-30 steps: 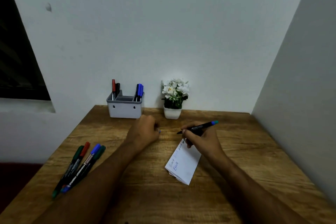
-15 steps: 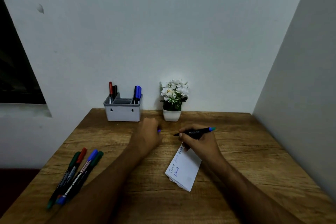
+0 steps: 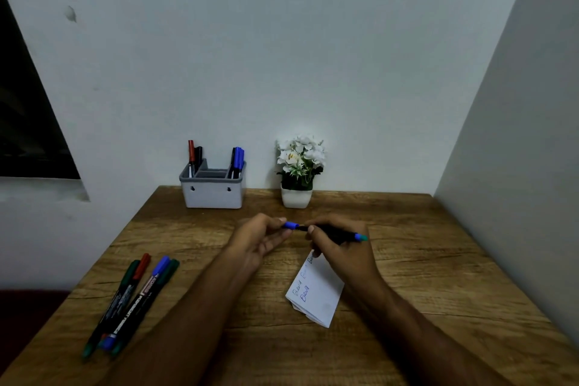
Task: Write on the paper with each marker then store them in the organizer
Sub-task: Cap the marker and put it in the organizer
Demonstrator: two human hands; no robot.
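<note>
My right hand [image 3: 340, 247] grips a black marker [image 3: 336, 232] with a blue end, held level above the table's middle. My left hand [image 3: 260, 236] pinches a blue cap [image 3: 291, 225] at the marker's tip; cap and tip meet between the hands. Below my right hand lies a folded white paper [image 3: 316, 294] with blue writing on it. The grey organizer [image 3: 213, 193] stands against the back wall with red, black and blue markers upright in it. Several loose markers [image 3: 134, 298] lie at the table's left side.
A small white pot of white flowers [image 3: 297, 171] stands right of the organizer. The wooden table [image 3: 423, 260] ends at a wall on the right and at an open edge on the left. A dark window sits far left.
My left hand has lifted off the table and brought the blue cap to the marker's tip. My right hand has raised the marker off the paper and turned it level.
</note>
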